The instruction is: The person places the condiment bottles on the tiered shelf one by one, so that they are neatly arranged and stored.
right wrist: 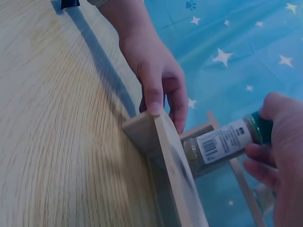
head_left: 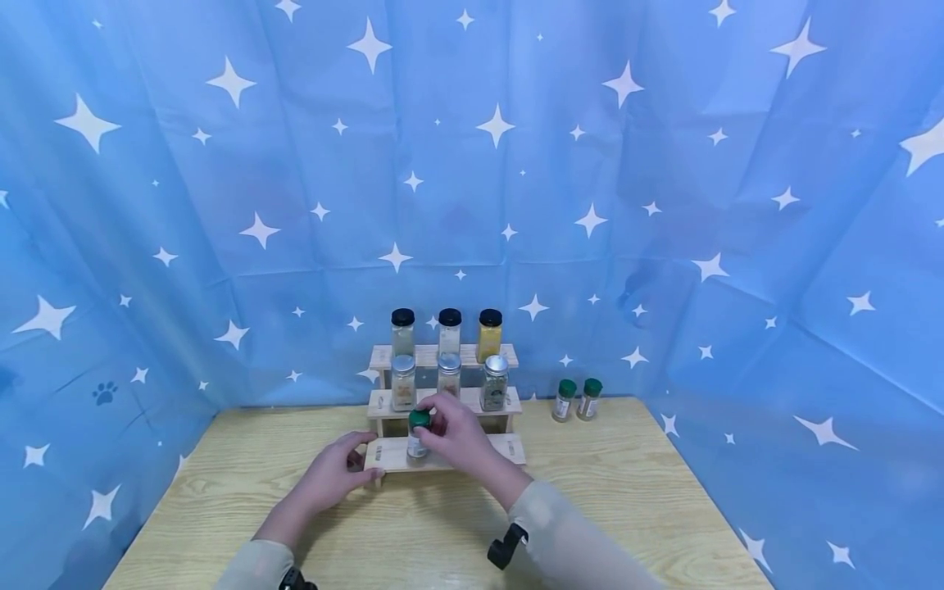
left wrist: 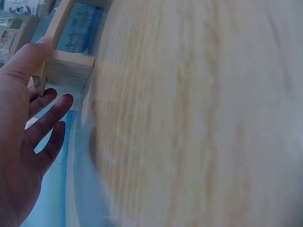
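Note:
A small clear spice jar [head_left: 417, 444] with a green cap and white label is held by my right hand [head_left: 460, 436], whose thumb and fingers pinch the cap. The jar stands upright at the bottom step of a three-tier wooden spice rack [head_left: 507, 447], left of its middle. In the right wrist view, the jar's base [right wrist: 191, 152] is right at the board. My left hand [head_left: 335, 475] holds the left end of that bottom step. Its thumb [left wrist: 28, 59] lies on the board's edge, the index finger is tucked under, and the other fingers hang loosely bent.
Silver-capped jars [head_left: 495, 383] stand on the middle step and black-capped jars [head_left: 490, 336] on the top step. Two green-capped jars [head_left: 588, 400] are on the wooden table [head_left: 627, 508] at the back right. A blue star-print curtain [head_left: 472, 205] hangs close behind.

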`<state>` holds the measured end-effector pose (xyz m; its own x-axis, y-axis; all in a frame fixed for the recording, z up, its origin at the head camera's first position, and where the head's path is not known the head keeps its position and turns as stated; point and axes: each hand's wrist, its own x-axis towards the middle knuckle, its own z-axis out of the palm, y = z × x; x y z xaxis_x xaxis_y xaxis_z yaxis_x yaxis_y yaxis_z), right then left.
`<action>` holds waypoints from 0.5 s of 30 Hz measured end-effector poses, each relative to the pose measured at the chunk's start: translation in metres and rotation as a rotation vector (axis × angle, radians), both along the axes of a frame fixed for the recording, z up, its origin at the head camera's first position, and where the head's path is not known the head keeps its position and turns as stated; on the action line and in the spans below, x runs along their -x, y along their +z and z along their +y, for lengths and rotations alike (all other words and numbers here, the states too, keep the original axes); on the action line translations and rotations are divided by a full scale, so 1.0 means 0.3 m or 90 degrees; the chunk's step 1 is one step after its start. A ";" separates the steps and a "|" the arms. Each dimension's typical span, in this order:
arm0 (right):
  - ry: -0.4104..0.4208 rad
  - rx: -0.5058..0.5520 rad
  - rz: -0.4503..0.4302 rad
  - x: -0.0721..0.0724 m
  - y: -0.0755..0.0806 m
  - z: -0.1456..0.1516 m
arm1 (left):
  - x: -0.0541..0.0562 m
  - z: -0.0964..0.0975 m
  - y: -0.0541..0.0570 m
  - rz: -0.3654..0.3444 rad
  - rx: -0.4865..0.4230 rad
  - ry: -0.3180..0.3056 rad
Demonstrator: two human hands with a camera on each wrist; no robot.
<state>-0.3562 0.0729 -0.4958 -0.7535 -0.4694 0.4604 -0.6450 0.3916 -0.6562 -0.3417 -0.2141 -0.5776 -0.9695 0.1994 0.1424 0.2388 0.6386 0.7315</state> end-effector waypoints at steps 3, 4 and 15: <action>-0.001 -0.007 -0.001 -0.002 0.001 -0.016 | 0.006 -0.001 -0.007 0.000 -0.001 0.001; 0.000 -0.008 -0.002 -0.002 0.001 -0.020 | 0.007 -0.001 -0.009 0.000 -0.002 0.002; 0.023 -0.002 -0.005 0.003 -0.005 -0.057 | 0.004 0.001 -0.006 -0.007 -0.002 0.007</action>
<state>-0.3570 0.0559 -0.4973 -0.7396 -0.4976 0.4531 -0.6536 0.3708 -0.6597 -0.3427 -0.2139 -0.5792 -0.9731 0.1888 0.1323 0.2240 0.6384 0.7364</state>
